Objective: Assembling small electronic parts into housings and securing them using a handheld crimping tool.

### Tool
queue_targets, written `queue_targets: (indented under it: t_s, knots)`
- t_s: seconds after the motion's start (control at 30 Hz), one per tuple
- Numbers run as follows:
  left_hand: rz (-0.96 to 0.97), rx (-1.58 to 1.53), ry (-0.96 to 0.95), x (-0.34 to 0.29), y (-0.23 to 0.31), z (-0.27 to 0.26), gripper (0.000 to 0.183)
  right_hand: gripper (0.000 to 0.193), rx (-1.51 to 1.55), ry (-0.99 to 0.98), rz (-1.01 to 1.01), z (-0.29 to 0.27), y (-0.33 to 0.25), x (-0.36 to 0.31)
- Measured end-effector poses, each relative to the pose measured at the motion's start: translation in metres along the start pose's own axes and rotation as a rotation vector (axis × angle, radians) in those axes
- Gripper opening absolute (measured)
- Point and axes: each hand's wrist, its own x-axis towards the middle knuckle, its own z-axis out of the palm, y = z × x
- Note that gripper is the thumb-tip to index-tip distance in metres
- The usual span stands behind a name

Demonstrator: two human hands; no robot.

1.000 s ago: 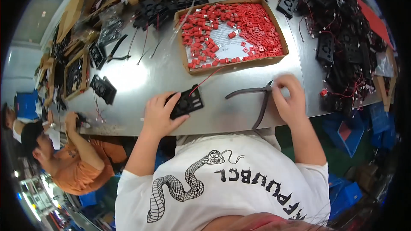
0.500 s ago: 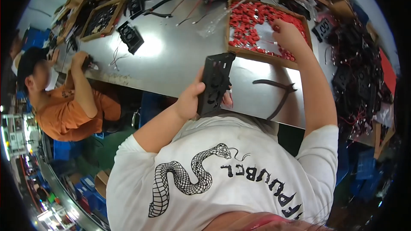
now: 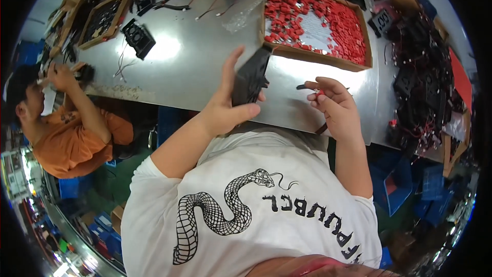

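Note:
In my left hand [image 3: 224, 103] is a black plastic housing [image 3: 250, 78], gripped by its sides and tilted above the front edge of the metal table. My right hand [image 3: 342, 112] pinches a small red piece [image 3: 320, 93] between thumb and fingers, to the right of the housing and apart from it. Behind that hand lie dark pliers [image 3: 301, 87], mostly hidden by it. Beyond both hands, a shallow cardboard box [image 3: 323, 60] holds many small red pieces like the pinched one.
Another black housing with wires [image 3: 138, 39] lies left on the metal table [image 3: 192, 72]. Further back are more pliers [image 3: 174, 0] and a box of dark parts [image 3: 105, 18]. Black fan-like units [image 3: 415, 87] are heaped at right. A co-worker in orange [image 3: 72, 138] handles something at far left.
My right hand has left the box of red pieces and come back toward me with one pinched. The left hand has turned the housing, with its index finger now raised.

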Motion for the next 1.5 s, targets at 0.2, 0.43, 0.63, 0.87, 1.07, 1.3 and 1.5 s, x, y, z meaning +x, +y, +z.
queue_targets:
  t_s: [0.2,0.43,0.63,0.87,1.07,1.3,1.5]
  knots:
    - [0.212,0.836,-0.350,0.003,0.015,0.009,0.096,0.041,-0.155,-0.097,0.105,0.018,-0.006,-0.010]
    - [0.308,0.970,-0.123,-0.002,0.013,0.008,0.080,0.018,-0.144,-0.089,0.105,0.022,0.005,-0.002]
    - [0.256,1.431,0.074,-0.001,0.017,0.011,0.074,0.016,-0.185,0.010,0.110,0.016,0.019,0.002]
    - [0.280,1.271,0.008,0.004,0.008,0.019,0.078,0.023,-0.379,0.039,-0.001,0.042,0.024,-0.003]
    - [0.331,1.304,0.043,0.006,0.005,0.019,0.080,0.033,0.051,0.023,0.100,0.041,0.036,0.004]
    - [0.368,1.327,0.067,0.005,-0.001,0.015,0.082,0.035,-0.028,-0.004,0.063,0.042,0.037,0.001]
    - [0.344,1.354,-0.072,0.008,-0.001,0.011,0.081,0.035,-0.209,0.013,-0.125,0.037,0.043,-0.002]
